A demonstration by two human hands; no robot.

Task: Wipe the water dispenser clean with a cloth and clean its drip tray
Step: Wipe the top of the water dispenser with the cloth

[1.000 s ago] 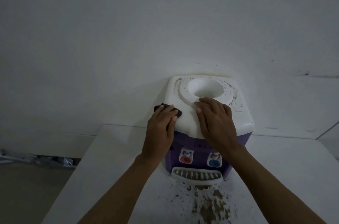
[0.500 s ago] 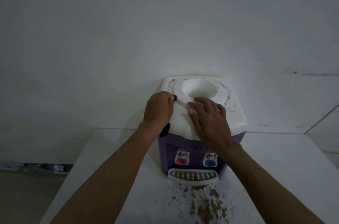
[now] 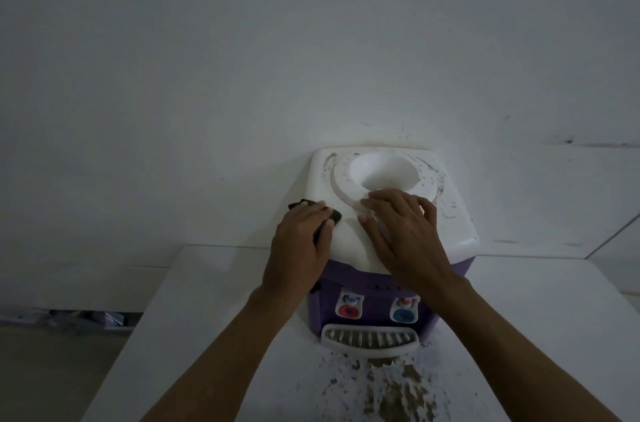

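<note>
A small water dispenser (image 3: 446, 224) with a white top and purple body stands on a white table against the wall. Its top has a round bottle well with dark specks around the rim. My left hand (image 3: 298, 245) grips a dark cloth (image 3: 333, 215) against the top's left front edge. My right hand (image 3: 401, 231) lies flat on the top with fingers spread, fingertips at the raised ring. Below are a red tap (image 3: 348, 309), a blue tap (image 3: 403, 314) and the white slotted drip tray (image 3: 369, 340).
Brown dirt and specks (image 3: 391, 390) are scattered over the white table (image 3: 214, 300) in front of the drip tray. The table's left edge drops to a floor with dim clutter (image 3: 79, 317) by the wall. A plain white wall stands close behind.
My left hand has slid the cloth back from the top's far left corner toward the front left edge. My right hand has stayed on the top.
</note>
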